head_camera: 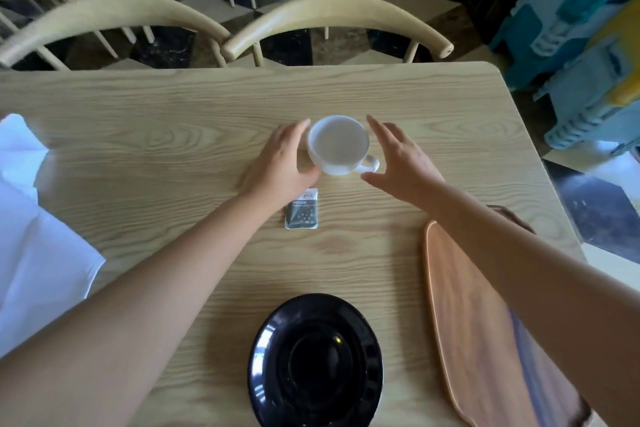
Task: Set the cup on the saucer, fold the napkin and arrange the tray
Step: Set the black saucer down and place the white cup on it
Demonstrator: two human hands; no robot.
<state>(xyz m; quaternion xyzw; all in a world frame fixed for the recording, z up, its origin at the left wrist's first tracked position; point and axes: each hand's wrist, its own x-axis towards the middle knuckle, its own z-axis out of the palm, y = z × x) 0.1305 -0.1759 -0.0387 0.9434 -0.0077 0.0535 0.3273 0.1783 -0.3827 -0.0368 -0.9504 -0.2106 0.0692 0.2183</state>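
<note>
A white cup (338, 146) stands upright in the middle of the wooden table (173, 121), its handle turned to the right. My left hand (282, 159) lies against the cup's left side, fingers apart. My right hand (403, 158) hovers just right of the handle, fingers spread, not closed on it. A glossy black saucer (315, 362) sits at the near edge. An oval wooden tray (464, 315) lies to the right, partly under my right forearm. A white napkin (38, 236) is spread flat at the left edge.
A small grey sachet (302, 211) lies between cup and saucer, just under my left wrist. Two pale wooden chairs (332, 19) stand pushed against the far side. Blue and yellow plastic pieces (585, 45) are stacked beyond the table's right corner.
</note>
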